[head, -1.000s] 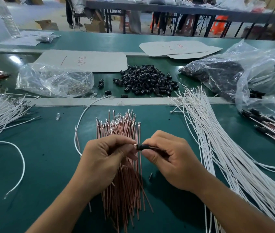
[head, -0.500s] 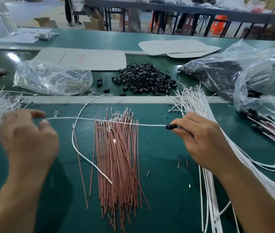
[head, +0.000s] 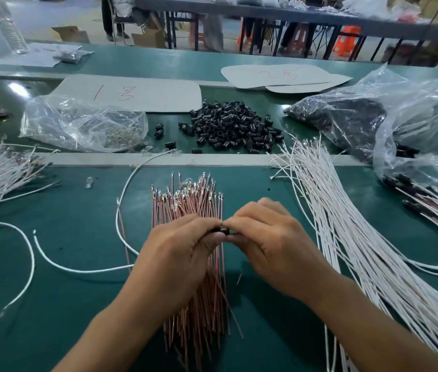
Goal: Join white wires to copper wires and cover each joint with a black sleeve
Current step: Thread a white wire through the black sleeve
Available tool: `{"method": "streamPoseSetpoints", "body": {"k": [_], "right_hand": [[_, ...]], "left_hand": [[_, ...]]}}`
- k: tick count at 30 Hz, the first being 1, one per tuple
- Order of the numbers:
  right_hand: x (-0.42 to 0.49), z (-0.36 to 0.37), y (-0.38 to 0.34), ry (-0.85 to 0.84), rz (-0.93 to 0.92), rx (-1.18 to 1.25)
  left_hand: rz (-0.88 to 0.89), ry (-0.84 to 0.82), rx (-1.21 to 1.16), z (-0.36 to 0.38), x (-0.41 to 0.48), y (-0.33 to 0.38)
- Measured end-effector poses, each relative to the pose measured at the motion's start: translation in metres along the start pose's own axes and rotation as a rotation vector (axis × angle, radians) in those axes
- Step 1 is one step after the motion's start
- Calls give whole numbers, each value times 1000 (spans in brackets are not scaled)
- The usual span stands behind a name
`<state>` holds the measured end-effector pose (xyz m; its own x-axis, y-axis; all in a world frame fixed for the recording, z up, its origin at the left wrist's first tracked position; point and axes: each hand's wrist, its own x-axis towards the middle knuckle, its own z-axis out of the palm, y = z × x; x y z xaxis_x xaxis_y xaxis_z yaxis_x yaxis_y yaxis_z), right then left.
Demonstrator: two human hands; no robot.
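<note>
Black sleeve (head: 221, 230) pinched by left hand (head: 177, 253), right hand (head: 274, 245); red-inked card (head: 158, 95).

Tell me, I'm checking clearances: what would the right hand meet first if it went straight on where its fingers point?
Likely the black sleeve the right hand pinches, then the left hand directly beyond.

Our green bench (head: 51, 291) and its stock.
We see copper wires (head: 185, 202) bundled at the middle, white wires (head: 360, 237) fanned on the right, black sleeves (head: 228, 127) heaped beyond a pale strip (head: 91, 159), a clear bag (head: 78, 122) left of that heap, and a loose white wire (head: 78, 270) at left.
</note>
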<state>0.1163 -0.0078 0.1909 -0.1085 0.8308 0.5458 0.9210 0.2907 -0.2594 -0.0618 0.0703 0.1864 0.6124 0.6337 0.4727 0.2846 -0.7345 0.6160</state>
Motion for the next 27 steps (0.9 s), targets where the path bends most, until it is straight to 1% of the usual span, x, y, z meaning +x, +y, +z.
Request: {"method": "streamPoseSetpoints", "body": {"k": [2, 3, 4, 6, 7, 8, 10, 12, 14, 16, 18, 20, 22, 24, 26, 27], "right_hand": [[3, -3, -2, 101, 58, -68], [3, -4, -4, 101, 32, -61], [2, -4, -5, 36, -44, -32], [-3, 0, -12, -245, -225, 32], [-6, 1, -14, -369, -265, 59], [-7, 3, -13, -432, -272, 85], [-8, 4, -9, -428, -254, 128], [-7, 6, -7, -404, -260, 123], [-7, 8, -7, -348, -282, 88], [-9, 7, -9, -261, -230, 176], [-7, 1, -8, -96, -144, 362], [-5, -7, -4, 66, -69, 494], [-4, -15, -4, 160, 13, 641], [-2, -24, -6, 253, 121, 868], [3, -41, -3, 410, 187, 1114], [3, -52, 0, 501, 199, 1188]], "left_hand": [[-87, 91, -11, -2, 1, -6], [-164, 141, -57, -3, 2, -12], [-251, 179, -131, -5, 3, -17], [-390, 215, -292, -6, 5, -27], [-437, 224, -357, -7, 6, -30], [-473, 224, -410, -7, 8, -33], [-508, 210, -488, -7, 9, -38], [-511, 206, -516, -6, 7, -40], [-504, 199, -525, -5, 7, -39], [-492, 201, -546, -5, 7, -37], [-468, 197, -542, -6, 8, -35], [-448, 192, -519, -5, 8, -33], [-447, 190, -503, -5, 7, -32], [-451, 177, -489, -4, 7, -32], [-441, 152, -481, -4, 6, -32], [-430, 142, -482, -4, 6, -31]]}}
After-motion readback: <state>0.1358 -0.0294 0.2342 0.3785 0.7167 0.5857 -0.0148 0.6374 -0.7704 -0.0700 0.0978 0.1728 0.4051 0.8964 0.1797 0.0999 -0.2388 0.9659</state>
